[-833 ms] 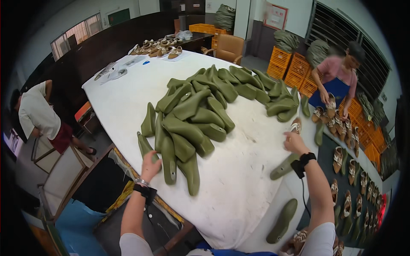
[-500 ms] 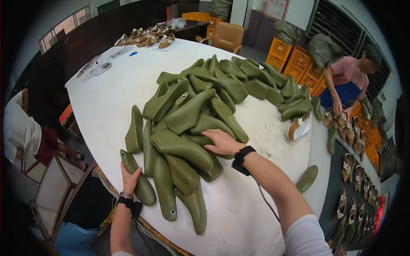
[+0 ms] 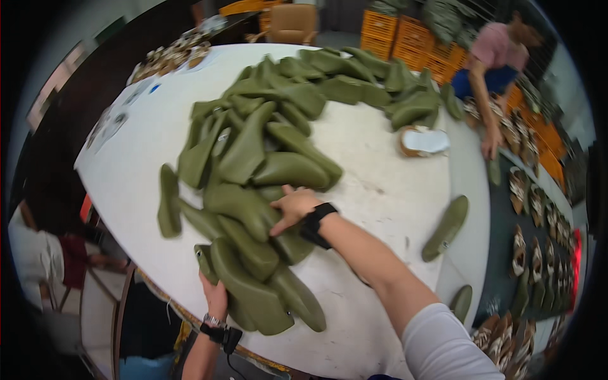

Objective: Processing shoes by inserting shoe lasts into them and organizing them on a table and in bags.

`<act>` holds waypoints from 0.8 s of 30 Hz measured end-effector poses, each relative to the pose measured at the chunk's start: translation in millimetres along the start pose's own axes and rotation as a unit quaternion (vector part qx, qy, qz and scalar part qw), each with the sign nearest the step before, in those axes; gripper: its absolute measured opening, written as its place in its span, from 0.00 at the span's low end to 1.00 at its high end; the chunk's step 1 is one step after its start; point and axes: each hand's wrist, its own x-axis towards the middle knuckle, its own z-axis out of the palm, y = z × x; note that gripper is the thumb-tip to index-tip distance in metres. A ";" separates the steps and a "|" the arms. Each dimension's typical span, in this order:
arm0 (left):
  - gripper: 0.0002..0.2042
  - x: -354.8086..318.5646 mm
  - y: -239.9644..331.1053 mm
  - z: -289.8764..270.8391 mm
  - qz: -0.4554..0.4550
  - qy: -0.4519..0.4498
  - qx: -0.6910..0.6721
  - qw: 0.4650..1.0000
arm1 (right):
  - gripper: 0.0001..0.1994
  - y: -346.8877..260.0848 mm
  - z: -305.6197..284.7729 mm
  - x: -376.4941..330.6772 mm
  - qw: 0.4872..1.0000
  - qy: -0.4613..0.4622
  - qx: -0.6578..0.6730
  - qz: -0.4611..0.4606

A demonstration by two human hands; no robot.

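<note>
A large heap of olive-green shoe lasts spreads over the white table. My right hand rests on the middle of the heap, its thumb and fingers spread against the lasts and holding none. At the heap's near left edge, my left hand is closed about the end of a shoe last. Its fingers are partly hidden by that last and the others beside it. Several lasts, among them a broad one, lie close together between my hands.
On the right lie a brown-and-white shoe and a loose last. Beyond, a co-worker reaches toward a last beside rows of shoes. Orange crates stand behind. More shoes sit at the far left.
My view has shifted. The nearest lasts have been pushed together toward my left hand, partly covering the last there. The co-worker's arm has stretched out and down.
</note>
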 end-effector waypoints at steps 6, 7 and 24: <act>0.31 -59.6 12.9 45.5 -0.010 -0.067 -0.005 0.998 | 0.43 -17.9 9.2 -38.0 0.992 -0.019 -0.090 0.083; 0.31 -64.2 19.3 58.2 0.012 -0.079 0.031 0.996 | 0.42 -4.7 11.0 -57.3 0.994 -0.017 -0.081 0.073; 0.37 -153.2 52.6 209.6 -0.050 -0.648 0.002 0.760 | 0.36 188.3 16.8 -359.7 0.958 -0.185 0.010 0.218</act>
